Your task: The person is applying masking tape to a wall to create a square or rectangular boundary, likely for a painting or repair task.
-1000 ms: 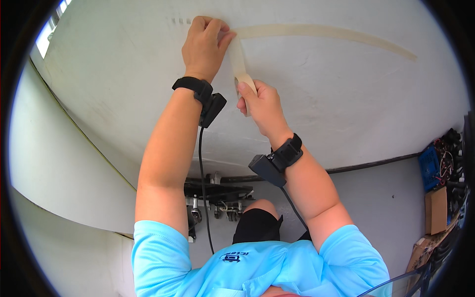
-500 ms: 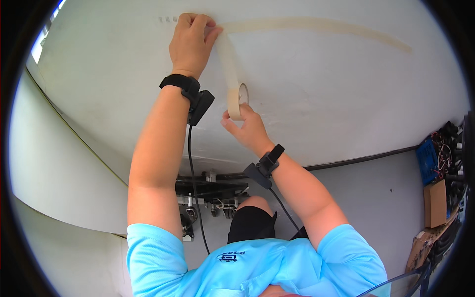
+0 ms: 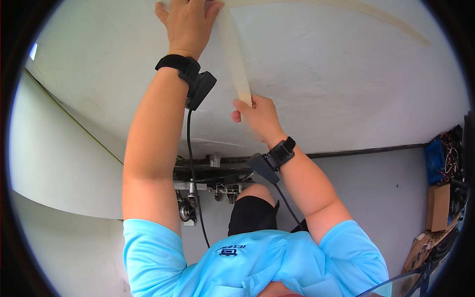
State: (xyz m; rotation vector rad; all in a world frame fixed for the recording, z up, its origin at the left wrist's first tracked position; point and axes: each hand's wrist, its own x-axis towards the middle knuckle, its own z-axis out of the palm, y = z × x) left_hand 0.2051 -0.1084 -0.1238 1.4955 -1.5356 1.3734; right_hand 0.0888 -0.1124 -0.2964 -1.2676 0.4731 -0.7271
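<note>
Against white wall (image 3: 321, 74), one strip of beige masking tape (image 3: 235, 59) is seen running down from left hand (image 3: 187, 22) to right hand (image 3: 260, 115). Upper end pressed flat to wall by left fingers, held close together. Lower end pinched by right fingers (image 3: 242, 105); roll not visible. One longer taped line (image 3: 391, 22) already laid across wall at upper right. Current strip judged partly done: top fixed, rest hanging off wall, not yet smoothed down. Two wrist straps (image 3: 180, 64) counted, one per arm, each cabled.

I see beige masking tape (image 3: 236, 64) on a white wall (image 3: 321, 74). My shirt (image 3: 257, 262) is light blue, my wrist straps (image 3: 173, 63) black.
</note>
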